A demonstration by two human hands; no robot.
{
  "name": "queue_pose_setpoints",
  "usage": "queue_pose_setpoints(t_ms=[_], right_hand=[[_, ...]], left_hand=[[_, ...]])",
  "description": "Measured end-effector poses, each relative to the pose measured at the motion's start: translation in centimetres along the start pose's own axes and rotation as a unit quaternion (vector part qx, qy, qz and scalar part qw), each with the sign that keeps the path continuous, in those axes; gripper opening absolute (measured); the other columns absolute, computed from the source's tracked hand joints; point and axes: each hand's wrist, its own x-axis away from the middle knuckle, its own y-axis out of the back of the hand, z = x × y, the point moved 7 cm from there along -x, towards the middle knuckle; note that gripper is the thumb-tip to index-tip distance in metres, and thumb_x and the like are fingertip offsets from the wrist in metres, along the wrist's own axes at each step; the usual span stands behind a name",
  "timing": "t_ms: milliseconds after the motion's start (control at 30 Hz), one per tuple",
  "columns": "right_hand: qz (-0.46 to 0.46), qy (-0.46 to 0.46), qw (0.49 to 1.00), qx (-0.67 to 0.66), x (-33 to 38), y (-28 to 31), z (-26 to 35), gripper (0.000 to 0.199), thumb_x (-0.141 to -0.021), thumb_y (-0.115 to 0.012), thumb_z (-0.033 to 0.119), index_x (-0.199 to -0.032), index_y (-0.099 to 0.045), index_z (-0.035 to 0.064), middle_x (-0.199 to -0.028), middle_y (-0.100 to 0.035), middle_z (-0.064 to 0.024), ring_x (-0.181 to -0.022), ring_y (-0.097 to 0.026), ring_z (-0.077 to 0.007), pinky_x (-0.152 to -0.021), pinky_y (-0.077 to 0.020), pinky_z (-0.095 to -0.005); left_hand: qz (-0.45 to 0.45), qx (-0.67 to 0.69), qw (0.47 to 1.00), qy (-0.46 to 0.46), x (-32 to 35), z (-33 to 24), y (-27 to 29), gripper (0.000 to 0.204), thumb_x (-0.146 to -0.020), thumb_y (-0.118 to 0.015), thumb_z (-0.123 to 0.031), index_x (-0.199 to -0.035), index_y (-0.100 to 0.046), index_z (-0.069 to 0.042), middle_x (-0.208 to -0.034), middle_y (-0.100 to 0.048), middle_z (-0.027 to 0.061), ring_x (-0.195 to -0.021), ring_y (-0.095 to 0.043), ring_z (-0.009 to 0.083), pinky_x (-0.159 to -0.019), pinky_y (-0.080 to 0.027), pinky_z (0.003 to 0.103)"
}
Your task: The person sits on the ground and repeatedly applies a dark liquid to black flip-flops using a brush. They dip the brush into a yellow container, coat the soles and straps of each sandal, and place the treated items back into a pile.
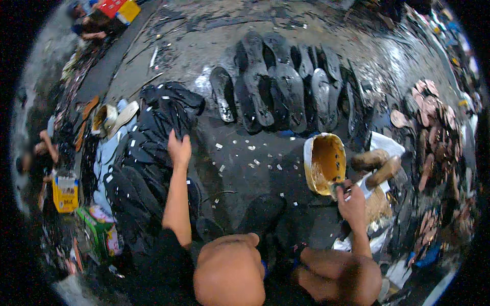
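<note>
The left hand reaches to the edge of the black pile, fingers loosely extended; whether it grips anything, I cannot tell. The right hand pinches a small dark tool, blurred, at the near rim of the pot. Dark soles lie ahead, between the 2 hands. Just beyond the right hand are 2 brown rods; pink pieces lie farther right of it.

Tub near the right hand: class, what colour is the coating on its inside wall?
The coating is brownish orange, best seen in the head view.
</note>
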Motion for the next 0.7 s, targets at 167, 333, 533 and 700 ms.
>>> queue_pose_setpoints(t_ms=[167, 333, 533, 700], right_hand=[[-0.034, -0.010, 0.999, 0.017, 0.4, 0.1, -0.8, 0.029, -0.090, -0.069, 0.028, -0.099, -0.066, -0.0002, -0.074, -0.063, -0.0175, -0.069, -0.063, -0.0333, -0.064, -0.0480, -0.0429], [0.339, -0.020, 0.924, 0.177, 2.8, -3.3, -3.5, 0.026, -0.089, -0.070, 0.021, -0.104, -0.067, 0.0002, -0.079, -0.068, -0.0154, -0.074, -0.066, -0.0240, -0.070, -0.0517, -0.0357], [0.230, -0.121, 0.891, -0.372, 4.7, -0.9, -1.0, 0.031, -0.097, -0.064, 0.018, -0.124, -0.060, 0.0023, -0.106, -0.067, -0.0028, -0.097, -0.061, -0.0123, -0.087, -0.0496, -0.0301], [0.156, -0.063, 0.848, -0.503, 0.7, -1.0, 3.2, 0.033, -0.095, -0.067, 0.013, -0.124, -0.059, -0.0002, -0.109, -0.067, -0.0064, -0.100, -0.062, -0.0133, -0.090, -0.0509, -0.0300]], left_hand=[[0.336, 0.146, 0.929, -0.051, 17.8, -1.9, -1.0, 0.039, -0.095, -0.064, -0.019, -0.127, -0.060, 0.004, -0.122, -0.067, 0.0176, -0.115, -0.063, 0.0270, -0.100, -0.045, 0.034], [0.208, -0.065, 0.954, -0.205, 22.8, -3.1, -3.0, 0.036, -0.090, -0.066, -0.018, -0.122, -0.062, -0.002, -0.111, -0.064, 0.0175, -0.102, -0.060, 0.0366, -0.093, -0.046, 0.044], [0.344, 0.061, 0.879, -0.325, 25.2, -7.1, -9.1, 0.058, -0.087, -0.068, -0.026, -0.138, -0.051, -0.006, -0.146, -0.042, 0.0202, -0.136, -0.037, 0.0382, -0.109, -0.035, 0.047], [0.387, -0.166, 0.815, -0.398, 23.9, -10.0, -16.7, 0.075, -0.089, -0.063, -0.047, -0.149, -0.041, -0.008, -0.163, -0.016, 0.0190, -0.151, -0.013, 0.0351, -0.116, -0.022, 0.056]])
